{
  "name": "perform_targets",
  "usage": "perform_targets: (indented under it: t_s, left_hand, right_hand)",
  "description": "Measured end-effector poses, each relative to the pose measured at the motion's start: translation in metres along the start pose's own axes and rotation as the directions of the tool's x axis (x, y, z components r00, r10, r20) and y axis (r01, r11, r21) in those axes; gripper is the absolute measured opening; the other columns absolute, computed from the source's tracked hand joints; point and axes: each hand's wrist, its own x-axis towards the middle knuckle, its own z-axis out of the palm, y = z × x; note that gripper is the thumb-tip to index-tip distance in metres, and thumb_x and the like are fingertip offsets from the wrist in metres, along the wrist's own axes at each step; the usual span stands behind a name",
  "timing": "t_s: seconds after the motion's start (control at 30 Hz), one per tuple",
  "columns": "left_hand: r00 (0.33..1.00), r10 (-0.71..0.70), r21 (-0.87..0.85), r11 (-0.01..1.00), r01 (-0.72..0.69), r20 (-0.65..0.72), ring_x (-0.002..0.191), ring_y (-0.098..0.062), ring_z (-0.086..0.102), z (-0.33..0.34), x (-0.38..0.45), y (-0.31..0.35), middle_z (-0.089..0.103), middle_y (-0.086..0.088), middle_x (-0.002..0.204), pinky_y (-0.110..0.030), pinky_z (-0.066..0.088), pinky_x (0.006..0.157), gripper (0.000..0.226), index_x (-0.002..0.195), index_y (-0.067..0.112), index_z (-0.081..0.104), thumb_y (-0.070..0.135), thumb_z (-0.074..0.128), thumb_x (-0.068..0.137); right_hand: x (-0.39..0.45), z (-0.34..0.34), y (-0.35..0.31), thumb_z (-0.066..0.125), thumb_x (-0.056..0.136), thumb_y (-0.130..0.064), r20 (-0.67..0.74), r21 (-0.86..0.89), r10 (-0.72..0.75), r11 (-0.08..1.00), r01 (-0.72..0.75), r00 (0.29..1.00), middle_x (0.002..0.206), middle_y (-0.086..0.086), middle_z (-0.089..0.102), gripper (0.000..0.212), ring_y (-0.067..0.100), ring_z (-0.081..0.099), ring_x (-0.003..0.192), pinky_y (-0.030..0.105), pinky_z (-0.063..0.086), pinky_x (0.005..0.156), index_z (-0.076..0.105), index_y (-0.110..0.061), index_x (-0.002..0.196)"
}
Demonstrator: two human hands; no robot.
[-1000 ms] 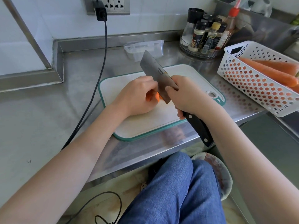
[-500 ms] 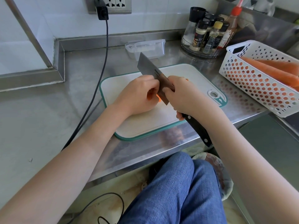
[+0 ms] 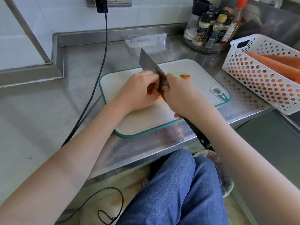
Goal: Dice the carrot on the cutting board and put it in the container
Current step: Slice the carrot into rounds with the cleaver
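Head view: a steel counter (image 3: 40,114) carries a white cutting board (image 3: 146,117), with a clear container (image 3: 146,43) behind it. The right hand (image 3: 181,96) grips a cleaver (image 3: 150,66) standing on the board. The left hand (image 3: 139,91) curls over the carrot (image 3: 159,96), mostly hidden. A cut carrot top (image 3: 185,76) lies just right of the blade.

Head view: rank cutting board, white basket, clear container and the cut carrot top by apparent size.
Cutting board, largest. White basket, cropped by the frame and nearer, so its rank is unsure. Clear container. Carrot top, smallest.
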Motion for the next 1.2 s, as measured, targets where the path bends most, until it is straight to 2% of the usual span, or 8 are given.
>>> perform_targets:
  t_s: [0.13, 0.3, 0.43, 0.57, 0.7, 0.8, 0.97, 1.2]
  left_hand:
    - [1.0, -0.002, 0.003, 1.0, 0.002, 0.0, 0.059, -0.016, 0.039, -0.001, 0.0, 0.002, 0.043, 0.005, 0.062, -0.028, 0.035, 0.055, 0.002, 0.064, 0.01, 0.05, 0.01, 0.051, 0.066]
    - [1.0, -0.008, -0.011, 1.0, 0.008, -0.024, 0.059, -0.015, 0.037, -0.003, 0.0, 0.002, 0.044, 0.001, 0.061, -0.03, 0.034, 0.055, 0.006, 0.062, 0.01, 0.047, 0.01, 0.05, 0.067]
    - [1.0, -0.005, 0.02, 1.0, 0.005, -0.015, 0.06, -0.017, 0.042, -0.002, 0.0, 0.003, 0.047, 0.0, 0.064, -0.03, 0.036, 0.056, 0.003, 0.065, 0.009, 0.051, 0.01, 0.052, 0.068]
    - [1.0, -0.005, 0.003, 1.0, 0.005, -0.014, 0.06, -0.015, 0.042, -0.003, 0.0, 0.0, 0.048, 0.001, 0.065, -0.03, 0.037, 0.056, 0.002, 0.067, 0.009, 0.053, 0.011, 0.054, 0.068]
    - [1.0, -0.023, -0.006, 1.0, 0.022, -0.009, 0.06, -0.017, 0.045, -0.003, -0.001, 0.0, 0.05, 0.0, 0.065, -0.031, 0.039, 0.056, 0.001, 0.067, 0.01, 0.055, 0.01, 0.056, 0.068]
    - [1.0, -0.021, -0.001, 1.0, 0.021, -0.004, 0.061, -0.018, 0.045, -0.005, -0.001, 0.001, 0.05, -0.001, 0.066, -0.031, 0.04, 0.056, 0.001, 0.067, 0.009, 0.054, 0.009, 0.054, 0.068]
    - [1.0, 0.019, 0.036, 0.999, -0.02, 0.002, 0.062, -0.015, 0.038, -0.006, -0.004, 0.005, 0.047, 0.001, 0.063, -0.027, 0.034, 0.054, 0.006, 0.063, 0.012, 0.05, 0.016, 0.047, 0.065]
    - [0.999, -0.025, 0.021, 0.999, 0.025, 0.026, 0.065, -0.018, 0.042, -0.006, -0.003, 0.004, 0.045, 0.0, 0.066, -0.028, 0.035, 0.057, 0.001, 0.066, 0.009, 0.051, 0.009, 0.051, 0.066]
  right_hand:
    - [0.005, 0.011, 0.001, 0.036, 0.099, -0.014, -0.002, -0.03, -0.016, 0.999, 0.016, 1.0, 0.077, 0.002, 0.04, 0.003, 0.029, 0.052, 0.069, 0.032, 0.04, 0.05, 0.037, -0.012, 0.097]
    - [0.014, 0.024, -0.004, 0.038, 0.096, -0.009, -0.029, -0.125, 0.019, 0.992, -0.022, 0.999, 0.113, 0.015, 0.054, 0.023, 0.035, 0.059, 0.098, 0.032, 0.038, 0.065, 0.048, -0.007, 0.117]
    - [0.016, 0.013, 0.005, 0.037, 0.099, -0.016, 0.039, 0.007, -0.012, 1.0, 0.012, 0.999, 0.089, 0.008, 0.054, 0.022, 0.021, 0.053, 0.049, 0.026, 0.044, 0.036, 0.049, -0.009, 0.116]
    - [0.013, 0.003, 0.013, 0.038, 0.096, -0.015, 0.11, 0.191, -0.023, 0.982, 0.002, 0.994, 0.069, 0.009, 0.052, 0.013, 0.016, 0.05, 0.029, 0.026, 0.044, 0.032, 0.048, -0.011, 0.103]
    - [0.009, -0.002, 0.018, 0.038, 0.094, -0.011, 0.114, 0.218, -0.048, 0.976, 0.023, 0.992, 0.058, 0.005, 0.052, 0.01, 0.011, 0.047, 0.023, 0.022, 0.039, 0.039, 0.047, -0.016, 0.095]
    - [0.005, -0.004, 0.021, 0.038, 0.093, -0.012, 0.058, 0.243, -0.028, 0.97, 0.014, 0.998, 0.06, 0.005, 0.051, 0.011, 0.013, 0.047, 0.024, 0.02, 0.037, 0.033, 0.049, -0.015, 0.092]
    - [-0.001, -0.011, 0.017, 0.035, 0.095, -0.012, 0.02, 0.275, -0.024, 0.961, 0.018, 1.0, 0.06, 0.007, 0.049, 0.022, 0.018, 0.05, 0.028, 0.023, 0.039, 0.035, 0.036, -0.018, 0.074]
    - [-0.004, -0.01, 0.009, 0.033, 0.098, -0.017, 0.039, 0.191, -0.034, 0.981, 0.026, 0.999, 0.065, 0.007, 0.051, 0.015, 0.013, 0.05, 0.025, 0.026, 0.047, 0.035, 0.045, -0.012, 0.09]
